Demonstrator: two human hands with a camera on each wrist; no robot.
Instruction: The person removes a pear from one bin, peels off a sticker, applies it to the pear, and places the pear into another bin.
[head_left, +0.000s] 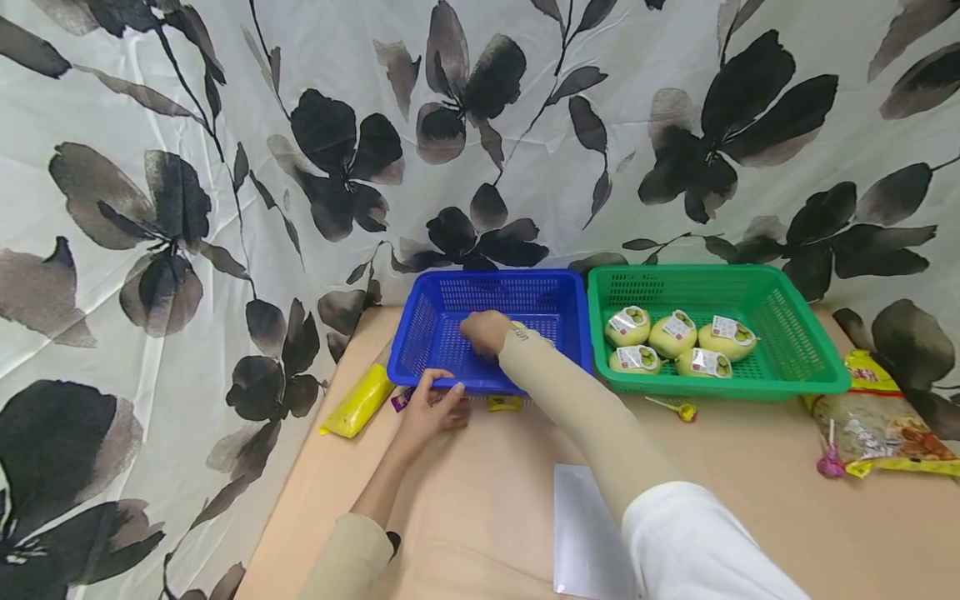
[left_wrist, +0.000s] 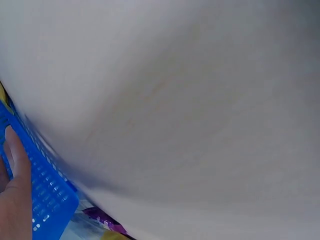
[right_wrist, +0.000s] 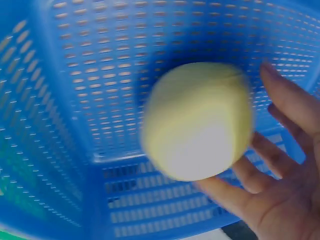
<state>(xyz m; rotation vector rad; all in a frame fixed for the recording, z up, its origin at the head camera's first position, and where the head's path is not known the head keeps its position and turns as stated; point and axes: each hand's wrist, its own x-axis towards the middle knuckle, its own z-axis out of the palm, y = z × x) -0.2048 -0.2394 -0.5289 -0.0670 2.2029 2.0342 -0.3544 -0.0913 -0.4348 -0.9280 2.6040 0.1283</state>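
Note:
My right hand (head_left: 486,332) is down inside the blue basket (head_left: 487,385). In the right wrist view a smooth, pale yellow-green melon (right_wrist: 197,125) lies in that basket. The right hand's spread fingers (right_wrist: 270,155) are beside it, the lower fingertips at its edge and the thumb apart from it. From the head, my forearm mostly hides this melon. My left hand (head_left: 429,412) rests at the front left of the blue basket, fingertips against the rim and front wall. Only part of the left hand (left_wrist: 15,190) shows in the left wrist view, next to the basket's mesh.
A green basket (head_left: 720,385) with several labelled melons (head_left: 672,333) stands to the right. Around the baskets lie a yellow packet (head_left: 360,402), a purple wrapper (head_left: 401,399), a small yellow packet (head_left: 504,403), a yellow lollipop (head_left: 686,412), a pink lollipop (head_left: 831,461), a snack bag (head_left: 885,421) and a white sheet (head_left: 588,533).

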